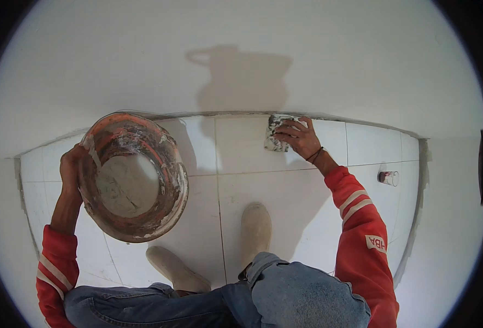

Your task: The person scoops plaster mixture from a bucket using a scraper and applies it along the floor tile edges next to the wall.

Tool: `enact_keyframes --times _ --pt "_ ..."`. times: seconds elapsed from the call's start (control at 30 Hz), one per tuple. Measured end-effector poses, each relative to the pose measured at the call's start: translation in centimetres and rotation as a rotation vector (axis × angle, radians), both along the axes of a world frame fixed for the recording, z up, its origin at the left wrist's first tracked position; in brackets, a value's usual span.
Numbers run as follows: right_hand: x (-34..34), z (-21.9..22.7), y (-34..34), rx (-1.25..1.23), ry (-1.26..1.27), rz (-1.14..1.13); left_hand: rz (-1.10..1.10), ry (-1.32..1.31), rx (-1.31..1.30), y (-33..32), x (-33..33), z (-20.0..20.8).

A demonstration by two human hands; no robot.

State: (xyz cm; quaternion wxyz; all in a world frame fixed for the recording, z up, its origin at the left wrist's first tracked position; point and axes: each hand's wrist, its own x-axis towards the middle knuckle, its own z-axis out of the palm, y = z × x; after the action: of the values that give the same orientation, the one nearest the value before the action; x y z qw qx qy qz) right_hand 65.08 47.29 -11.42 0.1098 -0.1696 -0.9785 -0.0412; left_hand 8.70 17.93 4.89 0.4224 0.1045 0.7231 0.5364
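My left hand (73, 167) is closed on the left rim of a round, orange-brown basin (177, 205). The basin is tilted, and its inside is caked with dried material. Grey paste (125, 188) lies at its bottom. To the right, my right hand (301, 139) is closed on a small block-like thing (276, 143), white and spattered with dark grey. Its exact kind I cannot make out. It is down at the floor tiles, close to the foot of the wall.
The white wall (334, 65) rises in front, with a rough grey joint (241, 113) where it meets the white tiled floor (279, 197). A small clear glass (388, 178) with something dark red in it is at the right. My boots (256, 227) stand on the tiles.
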Motion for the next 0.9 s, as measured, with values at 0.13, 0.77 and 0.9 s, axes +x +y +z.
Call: enact_keyframes --times 0.13,0.77,0.9 --pt "2.8 0.8 0.6 -0.042 -0.053 -0.063 -0.006 0.004 -0.012 -0.8 -1.2 -0.5" --pt "9.6 1.5 -2.6 0.142 0.12 -0.57 0.034 -0.055 -0.065 -1.7 -2.1 -1.4" --pt "9.2 0.2 -1.1 0.195 0.144 -0.541 -0.041 -0.032 -0.033 -1.6 -1.9 -0.9"
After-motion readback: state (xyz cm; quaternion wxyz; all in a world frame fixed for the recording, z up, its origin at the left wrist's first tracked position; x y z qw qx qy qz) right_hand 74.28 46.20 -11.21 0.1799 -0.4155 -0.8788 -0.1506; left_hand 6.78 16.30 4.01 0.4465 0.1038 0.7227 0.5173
